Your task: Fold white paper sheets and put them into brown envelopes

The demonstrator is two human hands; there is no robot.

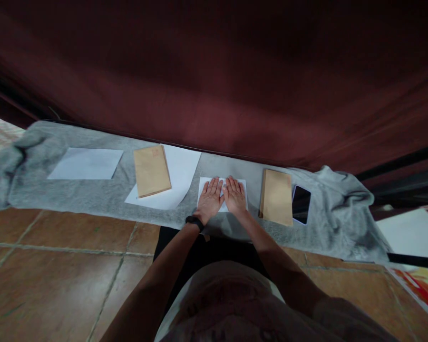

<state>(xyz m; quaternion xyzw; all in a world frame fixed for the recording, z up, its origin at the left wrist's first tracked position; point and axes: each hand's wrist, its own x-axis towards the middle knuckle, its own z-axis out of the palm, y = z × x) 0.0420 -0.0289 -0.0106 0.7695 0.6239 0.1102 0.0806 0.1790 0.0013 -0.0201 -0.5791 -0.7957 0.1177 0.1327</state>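
Note:
Both of my hands lie flat, side by side, on a small folded white paper (241,184) that rests on a grey cloth (100,199) spread over the floor. My left hand (209,198) has a black band at the wrist and its fingers are stretched out. My right hand (234,195) is also open, palm down, touching the left one. Neither hand holds anything.
A brown envelope (151,170) lies on a white sheet (181,166) to the left, with another white sheet (86,163) further left. A stack of brown envelopes (276,195) and a dark phone (301,204) sit to the right. A dark red curtain (235,76) hangs behind. Brown floor tiles (57,266) are in front.

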